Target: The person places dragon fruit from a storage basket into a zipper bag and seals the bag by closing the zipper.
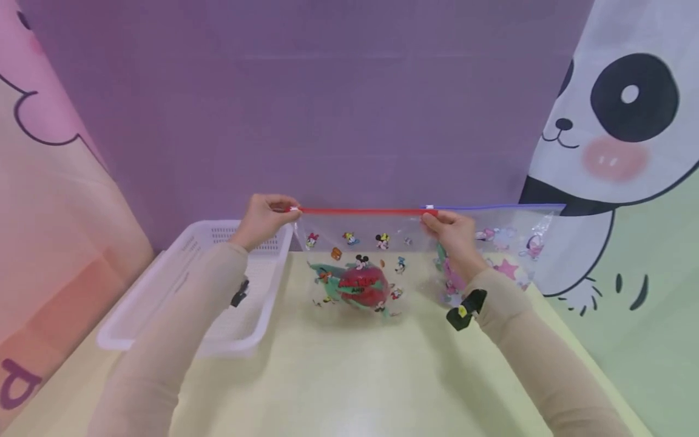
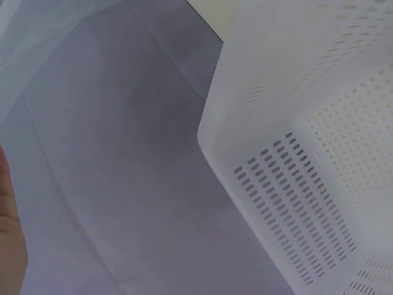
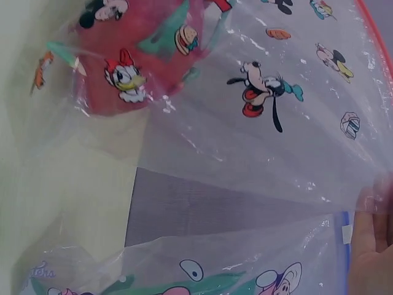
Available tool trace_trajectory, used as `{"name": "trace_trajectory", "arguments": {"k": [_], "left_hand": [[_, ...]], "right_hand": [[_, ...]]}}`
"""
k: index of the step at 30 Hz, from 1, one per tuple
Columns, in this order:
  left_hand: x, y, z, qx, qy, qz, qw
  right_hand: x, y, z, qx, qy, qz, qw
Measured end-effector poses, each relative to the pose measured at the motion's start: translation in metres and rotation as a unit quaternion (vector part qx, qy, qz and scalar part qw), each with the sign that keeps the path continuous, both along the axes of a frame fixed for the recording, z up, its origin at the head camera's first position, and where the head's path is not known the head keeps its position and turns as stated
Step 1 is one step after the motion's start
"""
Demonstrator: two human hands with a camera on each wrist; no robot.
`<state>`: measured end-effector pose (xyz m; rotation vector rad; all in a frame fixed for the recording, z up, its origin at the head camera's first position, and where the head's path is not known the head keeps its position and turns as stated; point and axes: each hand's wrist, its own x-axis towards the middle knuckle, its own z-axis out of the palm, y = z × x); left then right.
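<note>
Between both hands stretches a clear zip bag (image 1: 357, 240) printed with cartoon characters, its red zip strip (image 1: 363, 212) running straight across the top. My left hand (image 1: 259, 220) pinches the strip's left end, at the white slider (image 1: 295, 209). The right end is pinched between thumb and fingers of my right hand (image 1: 457, 238). Low in the bag sits a round red thing (image 1: 366, 290) with green parts. Just behind my right hand stands a second clear bag (image 1: 513, 237) with a blue-purple zip and pink and green contents. In the right wrist view, that bag's white slider (image 3: 347, 234) is beside the fingers.
On the left of the pale yellow table (image 1: 338, 382) is a white perforated basket (image 1: 275, 288), partly behind my left forearm. A purple wall covering (image 1: 327, 109) rises behind the table, with a panda print (image 1: 606, 164) on the right side.
</note>
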<state>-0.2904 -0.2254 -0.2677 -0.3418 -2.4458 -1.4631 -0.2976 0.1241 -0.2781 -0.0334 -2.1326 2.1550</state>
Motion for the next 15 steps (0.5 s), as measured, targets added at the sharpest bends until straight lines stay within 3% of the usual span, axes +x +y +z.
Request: {"name": "trace_trajectory", "arguments": {"k": [4, 10, 15], "left_hand": [[-0.001, 0.001, -0.001, 0.003, 0.003, 0.015, 0.9999], [-0.003, 0.0, -0.013, 0.0, -0.032, 0.009, 0.9994], [-0.002, -0.002, -0.017, -0.001, -0.042, -0.004, 0.9991]], "right_hand": [[-0.003, -0.004, 0.0, 0.011, 0.013, -0.015, 0.9997], [-0.005, -0.002, -0.008, 0.081, 0.002, -0.003, 0.9967], [-0.007, -0.001, -0.013, 0.067, -0.006, 0.011, 0.9977]]}}
